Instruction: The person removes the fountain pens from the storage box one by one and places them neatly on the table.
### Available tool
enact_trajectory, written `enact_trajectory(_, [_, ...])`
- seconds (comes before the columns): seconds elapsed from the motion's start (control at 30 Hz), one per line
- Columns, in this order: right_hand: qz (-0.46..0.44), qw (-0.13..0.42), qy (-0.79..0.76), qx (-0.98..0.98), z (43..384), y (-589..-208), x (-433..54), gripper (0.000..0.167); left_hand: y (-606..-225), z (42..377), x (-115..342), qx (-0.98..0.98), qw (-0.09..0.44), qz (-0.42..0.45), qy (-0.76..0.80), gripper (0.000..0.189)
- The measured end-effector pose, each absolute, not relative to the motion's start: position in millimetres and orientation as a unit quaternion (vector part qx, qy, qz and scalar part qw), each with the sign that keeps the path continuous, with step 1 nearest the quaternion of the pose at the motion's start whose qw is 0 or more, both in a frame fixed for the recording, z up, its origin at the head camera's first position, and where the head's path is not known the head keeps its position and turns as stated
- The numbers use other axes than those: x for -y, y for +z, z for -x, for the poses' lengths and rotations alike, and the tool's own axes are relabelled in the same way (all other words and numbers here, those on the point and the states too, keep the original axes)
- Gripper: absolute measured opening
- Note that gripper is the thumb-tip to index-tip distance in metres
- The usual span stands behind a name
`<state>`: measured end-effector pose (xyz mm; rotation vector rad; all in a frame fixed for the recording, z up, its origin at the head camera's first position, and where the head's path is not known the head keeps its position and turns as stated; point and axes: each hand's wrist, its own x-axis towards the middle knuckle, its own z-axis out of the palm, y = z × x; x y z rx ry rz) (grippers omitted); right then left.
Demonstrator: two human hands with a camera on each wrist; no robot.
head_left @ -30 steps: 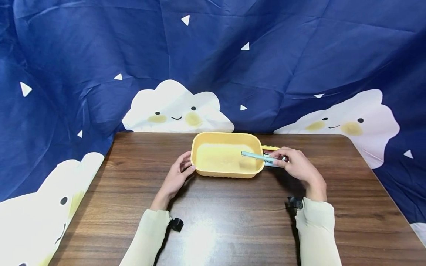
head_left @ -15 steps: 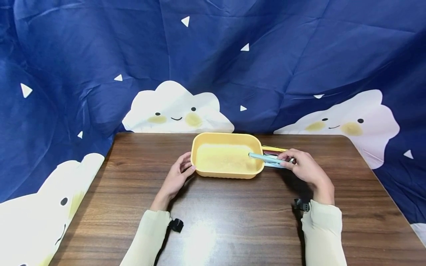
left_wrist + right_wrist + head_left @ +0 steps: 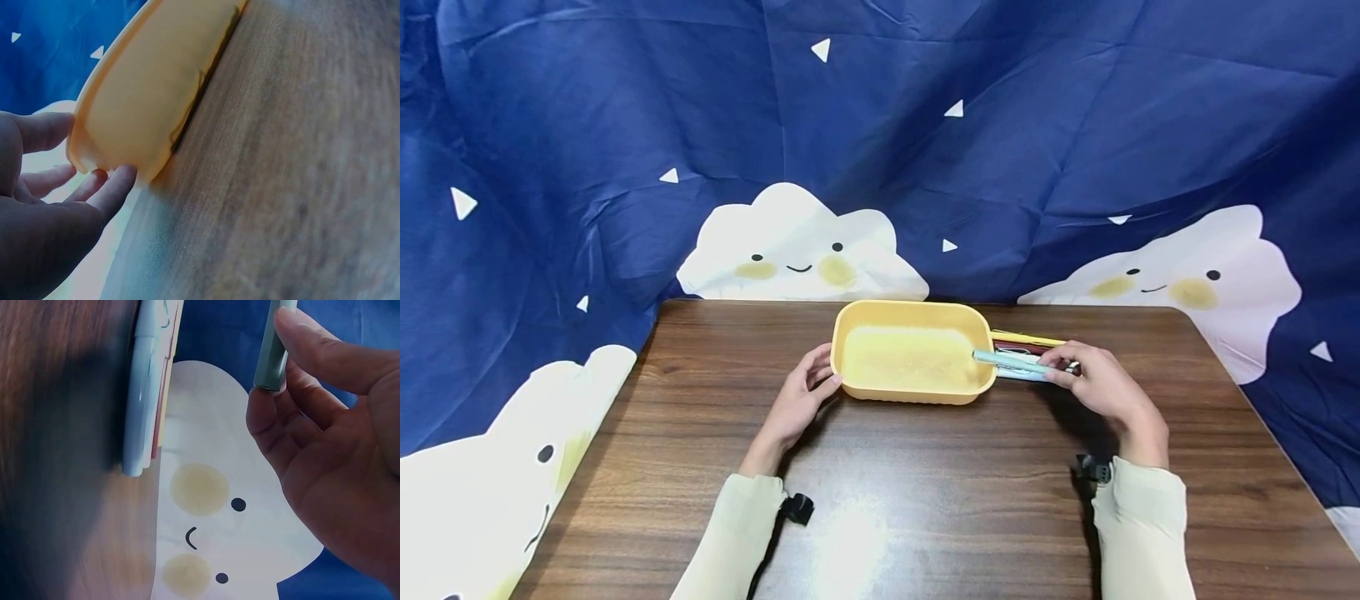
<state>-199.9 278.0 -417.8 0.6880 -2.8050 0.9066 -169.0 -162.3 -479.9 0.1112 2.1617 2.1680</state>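
Note:
A yellow rectangular box (image 3: 910, 396) with rounded corners stands near the back of the table, its inside bare. My left hand (image 3: 793, 404) rests its thumb and spread fingertips against the outside of the box's left end. At the other side my right hand (image 3: 1101, 383) pinches a pale blue-green pen (image 3: 1009, 361) by one end, between thumb and fingertips. The pen's far tip overlaps the right rim in the head view. Beside that end lie a yellow pen (image 3: 1026, 338), a dark red pen (image 3: 1018, 347) and a light blue pen (image 3: 142, 406), partly hidden behind the hand.
The wooden table (image 3: 925, 500) reaches to a dark blue curtain (image 3: 880, 125) with white clouds hanging behind it. Black wrist cameras show by both sleeves. A bright glare lies on the table's front middle.
My right hand has moved to the right with the pen, drawing its tip back toward the box's right rim and uncovering more of the pens lying there. My left hand stays put.

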Motion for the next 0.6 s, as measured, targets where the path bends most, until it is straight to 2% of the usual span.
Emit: enact_trajectory(0.6, [-0.201,0.018,0.319,0.926,197,-426,-301,0.015,-479,170,162,-0.708,0.041,-0.035,0.704,0.059])
